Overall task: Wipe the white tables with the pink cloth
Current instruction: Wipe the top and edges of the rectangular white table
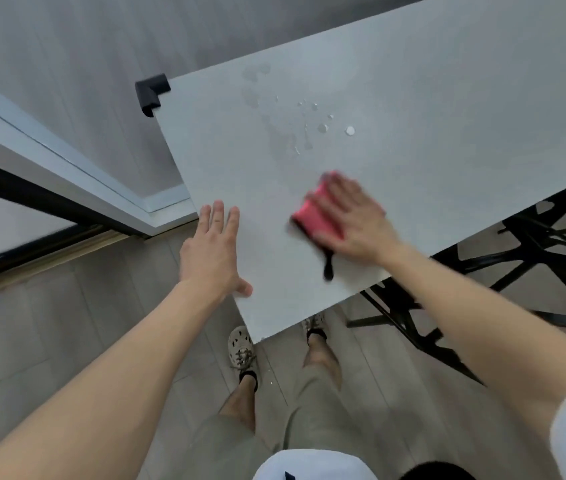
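A white table (430,98) fills the upper right of the view, with water drops (323,128) and damp smears on its near-left part. My right hand (354,220) lies flat on a folded pink cloth (316,216) and presses it onto the tabletop; hand and cloth look blurred. A short black strap (327,266) trails from the cloth toward me. My left hand (214,249) rests flat with straight fingers on the table's left edge, its thumb on the tabletop. It holds nothing.
A black corner guard (151,93) caps the table's far-left corner. Black chair frames (531,258) stand under the table at right. A white sill and dark window frame (49,188) run along the left. My feet (241,351) stand on grey floorboards at the table's near corner.
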Available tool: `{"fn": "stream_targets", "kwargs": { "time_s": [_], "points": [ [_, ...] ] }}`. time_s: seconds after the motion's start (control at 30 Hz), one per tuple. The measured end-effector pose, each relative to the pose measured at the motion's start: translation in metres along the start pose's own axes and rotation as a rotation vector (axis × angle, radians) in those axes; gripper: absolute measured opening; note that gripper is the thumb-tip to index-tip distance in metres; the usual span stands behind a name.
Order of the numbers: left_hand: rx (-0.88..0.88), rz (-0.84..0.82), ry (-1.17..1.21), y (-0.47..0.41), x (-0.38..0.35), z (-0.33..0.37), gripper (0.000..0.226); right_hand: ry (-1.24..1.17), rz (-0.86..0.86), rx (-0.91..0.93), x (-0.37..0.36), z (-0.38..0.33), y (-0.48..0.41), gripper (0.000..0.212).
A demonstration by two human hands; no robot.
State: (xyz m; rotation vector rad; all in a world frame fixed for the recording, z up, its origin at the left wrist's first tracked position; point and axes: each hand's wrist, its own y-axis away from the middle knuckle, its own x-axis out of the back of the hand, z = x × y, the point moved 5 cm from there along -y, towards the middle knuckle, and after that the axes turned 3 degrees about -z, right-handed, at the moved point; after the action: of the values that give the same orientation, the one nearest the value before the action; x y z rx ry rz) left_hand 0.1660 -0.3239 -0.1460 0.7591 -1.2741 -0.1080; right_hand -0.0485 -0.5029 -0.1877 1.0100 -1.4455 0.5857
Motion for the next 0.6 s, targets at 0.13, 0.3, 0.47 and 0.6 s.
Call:
{"fn": "stream_targets", "kwargs": {
  "time_s": [0.13,0.3,0.47,0.6],
  "points": [
    [0.025,-0.009,0.001,0.003,0.002,0.001,0.163,-0.099,-0.025,-0.609,0.031,0.122,-0.047,0.097],
    [0.061,-0.025,0.03,0.005,0.005,0.003,0.165,-0.099,0.124,-0.352,0.01,-0.007,-0.044,0.086],
    [0.104,-0.024,0.101,0.006,0.005,0.002,0.17,-0.086,-0.053,0.242,-0.014,-0.136,-0.002,0.079],
    [0.126,-0.039,0.08,0.005,0.004,0.004,0.169,-0.014,-0.029,0.269,0.005,-0.038,-0.039,0.08]
  ]
}}
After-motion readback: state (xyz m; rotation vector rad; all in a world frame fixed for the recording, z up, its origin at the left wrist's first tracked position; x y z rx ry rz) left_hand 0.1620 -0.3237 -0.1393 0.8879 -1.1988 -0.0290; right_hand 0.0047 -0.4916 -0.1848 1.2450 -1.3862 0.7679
